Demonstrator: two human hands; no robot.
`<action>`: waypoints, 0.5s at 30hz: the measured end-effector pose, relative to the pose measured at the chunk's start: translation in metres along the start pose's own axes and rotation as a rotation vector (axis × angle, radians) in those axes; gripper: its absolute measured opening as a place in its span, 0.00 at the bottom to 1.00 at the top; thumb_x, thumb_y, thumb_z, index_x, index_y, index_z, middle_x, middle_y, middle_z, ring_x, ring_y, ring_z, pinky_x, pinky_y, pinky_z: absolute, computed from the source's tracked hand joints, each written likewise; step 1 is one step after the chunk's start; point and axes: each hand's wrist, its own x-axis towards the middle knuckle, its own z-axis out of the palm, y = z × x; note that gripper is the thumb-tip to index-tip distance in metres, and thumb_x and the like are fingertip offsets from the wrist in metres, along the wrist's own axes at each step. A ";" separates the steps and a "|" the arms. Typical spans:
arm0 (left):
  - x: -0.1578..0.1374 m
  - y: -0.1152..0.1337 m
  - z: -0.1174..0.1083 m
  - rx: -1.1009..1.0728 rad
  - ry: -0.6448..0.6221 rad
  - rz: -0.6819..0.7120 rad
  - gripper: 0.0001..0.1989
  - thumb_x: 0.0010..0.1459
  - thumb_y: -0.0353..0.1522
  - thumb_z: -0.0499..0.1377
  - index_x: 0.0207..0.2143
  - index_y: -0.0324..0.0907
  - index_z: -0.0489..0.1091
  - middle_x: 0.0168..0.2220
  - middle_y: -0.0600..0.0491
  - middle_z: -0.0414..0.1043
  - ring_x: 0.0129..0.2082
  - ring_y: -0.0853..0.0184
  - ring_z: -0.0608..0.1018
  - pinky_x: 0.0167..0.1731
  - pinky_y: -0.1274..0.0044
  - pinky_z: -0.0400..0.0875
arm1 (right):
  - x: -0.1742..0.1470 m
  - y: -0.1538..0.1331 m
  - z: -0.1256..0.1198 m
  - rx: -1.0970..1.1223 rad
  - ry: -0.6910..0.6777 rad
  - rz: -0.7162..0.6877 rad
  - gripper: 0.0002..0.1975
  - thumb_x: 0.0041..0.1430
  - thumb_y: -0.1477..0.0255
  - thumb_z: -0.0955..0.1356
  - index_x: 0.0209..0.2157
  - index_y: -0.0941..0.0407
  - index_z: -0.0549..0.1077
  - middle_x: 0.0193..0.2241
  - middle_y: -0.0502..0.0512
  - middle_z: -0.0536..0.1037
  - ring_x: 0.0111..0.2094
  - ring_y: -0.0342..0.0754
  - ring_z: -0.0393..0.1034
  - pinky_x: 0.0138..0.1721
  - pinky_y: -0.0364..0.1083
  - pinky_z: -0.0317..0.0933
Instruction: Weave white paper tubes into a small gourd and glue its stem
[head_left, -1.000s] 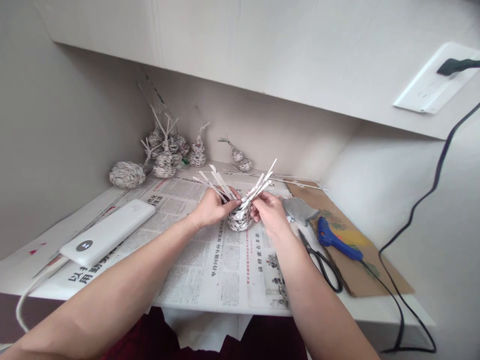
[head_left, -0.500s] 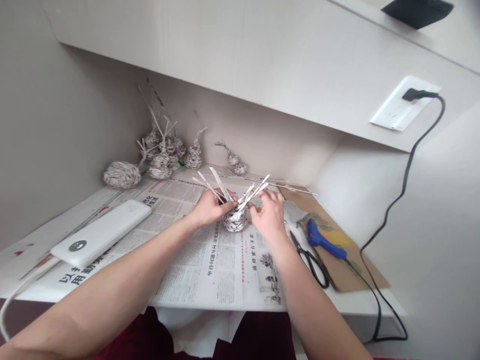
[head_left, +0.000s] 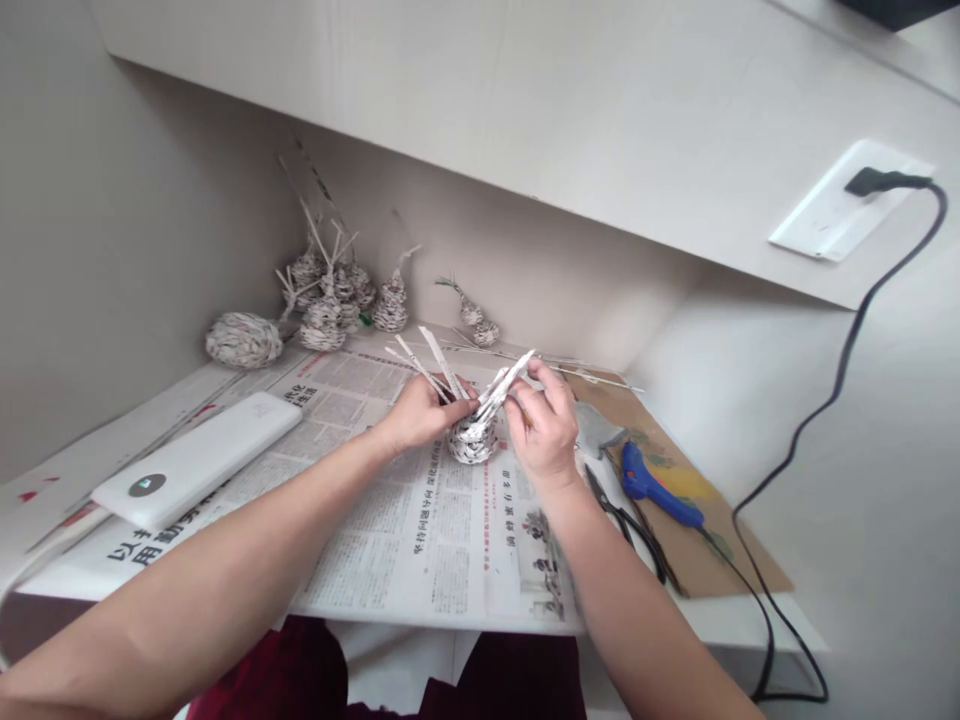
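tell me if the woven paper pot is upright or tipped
Upright: the pot has its rounded body below, and its loose paper strips fan upward from the top, between the left hand and right hand.

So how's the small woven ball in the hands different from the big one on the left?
The big ball looks wider than the small ball. The left hand holds the small ball; no hand touches the big ball. The small ball is upright, its strips fanning up; the big ball seems tipped sideways. Both look woven from paper.
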 end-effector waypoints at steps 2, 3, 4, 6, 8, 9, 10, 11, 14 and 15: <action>0.000 0.000 0.000 -0.001 -0.002 0.002 0.13 0.51 0.39 0.63 0.33 0.37 0.75 0.32 0.49 0.79 0.33 0.60 0.79 0.36 0.72 0.73 | -0.003 -0.001 0.001 0.031 0.008 0.017 0.13 0.62 0.71 0.65 0.46 0.53 0.76 0.55 0.61 0.69 0.51 0.54 0.69 0.54 0.54 0.64; 0.000 0.000 0.000 -0.001 -0.001 0.004 0.13 0.51 0.39 0.63 0.33 0.37 0.75 0.31 0.49 0.79 0.33 0.60 0.79 0.36 0.72 0.73 | -0.004 -0.001 0.000 0.039 0.003 0.028 0.12 0.63 0.71 0.64 0.46 0.53 0.75 0.54 0.62 0.71 0.51 0.53 0.69 0.54 0.53 0.65; 0.000 0.000 0.000 0.003 -0.002 0.005 0.13 0.51 0.39 0.63 0.33 0.37 0.75 0.32 0.49 0.79 0.33 0.60 0.79 0.37 0.72 0.73 | -0.004 -0.002 0.000 0.040 -0.002 0.042 0.12 0.63 0.71 0.64 0.45 0.53 0.75 0.52 0.61 0.72 0.51 0.53 0.70 0.54 0.53 0.65; -0.001 0.001 0.001 0.013 -0.004 0.003 0.13 0.51 0.39 0.63 0.33 0.37 0.75 0.32 0.49 0.78 0.33 0.60 0.79 0.37 0.72 0.73 | -0.004 -0.001 -0.001 0.031 -0.006 0.070 0.10 0.63 0.72 0.63 0.43 0.53 0.74 0.48 0.61 0.75 0.51 0.53 0.70 0.54 0.53 0.64; -0.001 0.003 0.001 0.021 -0.005 -0.004 0.13 0.51 0.39 0.63 0.33 0.37 0.75 0.31 0.49 0.78 0.33 0.60 0.79 0.36 0.71 0.73 | -0.003 0.000 -0.003 0.021 -0.003 0.088 0.09 0.62 0.73 0.63 0.41 0.54 0.74 0.47 0.61 0.76 0.50 0.53 0.69 0.53 0.54 0.64; -0.002 0.004 0.001 0.023 -0.005 -0.007 0.13 0.51 0.39 0.63 0.33 0.37 0.75 0.31 0.49 0.78 0.32 0.60 0.79 0.35 0.71 0.73 | -0.002 0.001 -0.004 0.017 0.001 0.089 0.08 0.62 0.73 0.63 0.40 0.54 0.74 0.47 0.61 0.76 0.50 0.54 0.68 0.52 0.54 0.63; -0.002 0.005 0.002 0.024 -0.004 -0.006 0.13 0.51 0.39 0.63 0.33 0.37 0.75 0.31 0.48 0.78 0.32 0.60 0.79 0.35 0.71 0.74 | -0.002 0.002 -0.005 0.013 0.004 0.084 0.08 0.62 0.74 0.63 0.39 0.54 0.73 0.47 0.61 0.76 0.50 0.54 0.68 0.52 0.54 0.63; -0.002 0.006 0.002 0.023 -0.004 -0.003 0.13 0.51 0.39 0.63 0.33 0.37 0.75 0.31 0.48 0.78 0.32 0.60 0.79 0.35 0.71 0.74 | -0.001 0.003 -0.005 0.008 0.010 0.072 0.07 0.62 0.75 0.63 0.39 0.54 0.73 0.47 0.61 0.76 0.50 0.54 0.68 0.52 0.54 0.62; -0.002 0.005 0.003 0.023 -0.002 0.013 0.13 0.51 0.39 0.63 0.33 0.38 0.75 0.31 0.49 0.79 0.32 0.60 0.79 0.35 0.71 0.74 | 0.001 0.003 -0.009 0.003 0.027 0.032 0.07 0.61 0.75 0.64 0.40 0.54 0.72 0.44 0.59 0.78 0.48 0.53 0.69 0.52 0.54 0.61; -0.002 0.005 0.003 0.020 0.001 0.017 0.13 0.51 0.39 0.63 0.32 0.38 0.75 0.31 0.49 0.78 0.32 0.60 0.79 0.35 0.72 0.74 | 0.001 0.001 -0.010 0.006 0.027 0.029 0.07 0.62 0.75 0.64 0.40 0.53 0.72 0.42 0.58 0.78 0.47 0.53 0.70 0.51 0.54 0.61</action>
